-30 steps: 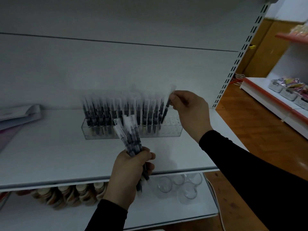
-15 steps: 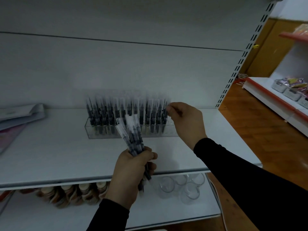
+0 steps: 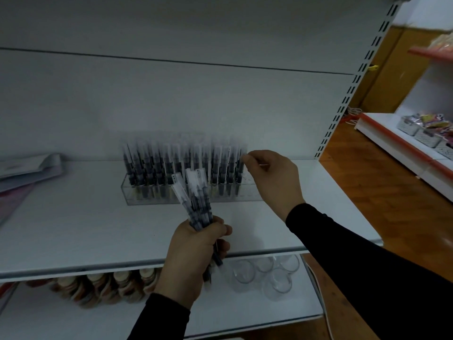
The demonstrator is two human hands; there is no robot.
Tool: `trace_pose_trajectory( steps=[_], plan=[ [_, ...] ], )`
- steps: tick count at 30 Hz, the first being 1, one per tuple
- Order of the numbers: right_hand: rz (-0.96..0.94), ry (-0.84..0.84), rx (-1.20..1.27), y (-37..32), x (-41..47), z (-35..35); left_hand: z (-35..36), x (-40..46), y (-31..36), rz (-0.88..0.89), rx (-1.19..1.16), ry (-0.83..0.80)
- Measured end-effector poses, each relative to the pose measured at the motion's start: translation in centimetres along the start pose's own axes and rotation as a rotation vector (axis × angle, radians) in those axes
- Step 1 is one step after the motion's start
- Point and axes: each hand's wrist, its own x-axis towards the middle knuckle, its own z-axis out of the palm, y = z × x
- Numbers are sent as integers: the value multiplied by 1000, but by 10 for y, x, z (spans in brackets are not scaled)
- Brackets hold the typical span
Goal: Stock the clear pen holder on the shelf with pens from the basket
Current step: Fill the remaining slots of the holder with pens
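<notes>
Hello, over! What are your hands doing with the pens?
Left hand grips pen bundle. Right hand pinches last pen's wrapper in clear holder. Nothing blocking.

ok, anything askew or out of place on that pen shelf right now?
Nothing stands out. Pens stand upright in the clear pen holder, its right end unfilled. The left hand grips a fanned bundle of pens; the right hand pinches the top of the rightmost pen. The image is blurry, so small flaws would not show.

Bare shelf (image 3: pixel 73 217) is left before the pen holder (image 3: pixel 152 198); its right end is blocked by the right hand (image 3: pixel 274 177).
</notes>
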Motion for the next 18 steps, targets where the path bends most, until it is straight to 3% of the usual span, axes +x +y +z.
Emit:
trace_pose_trajectory(
  steps=[5, 13, 18],
  plan=[
    [54, -29, 92, 0, -9, -6, 3, 2, -2, 15, 34, -26],
    [183, -352, 395, -10, -34, -15, 11, 1, -10, 70, 175, -70],
    [259, -440, 475, -9, -36, -21, 18, -3, -13, 74, 243, -111]
  ],
)
